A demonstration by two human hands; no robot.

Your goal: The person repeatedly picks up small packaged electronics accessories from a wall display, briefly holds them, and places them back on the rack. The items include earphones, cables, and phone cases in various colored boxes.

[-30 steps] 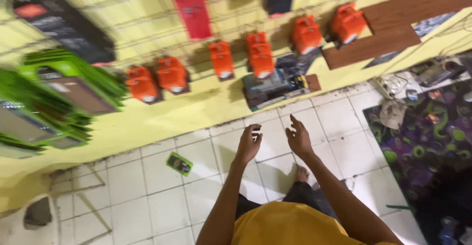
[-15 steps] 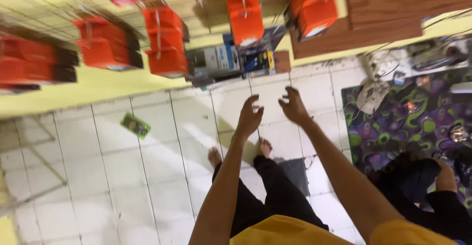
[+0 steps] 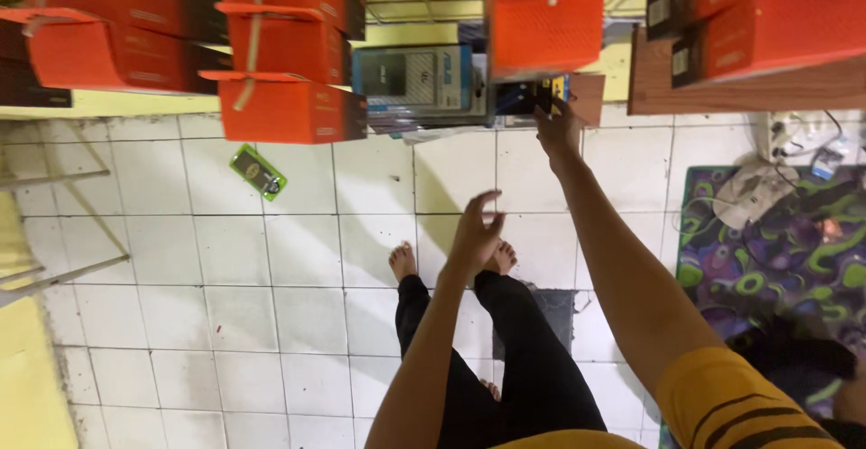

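A person's right hand (image 3: 557, 127) stretches to the small dark box (image 3: 528, 97) beneath the hanging orange boxes (image 3: 546, 18), grip unclear and nothing lifted yet, while the left hand (image 3: 475, 233) hovers, fingers spread and empty, above the white tiles (image 3: 225, 305).

White tiled floor (image 3: 271, 323) lay below, a purple patterned rug (image 3: 776, 251) spread on the right, yellow wall (image 3: 135, 104) far off, wooden shelf (image 3: 740, 93) far right.
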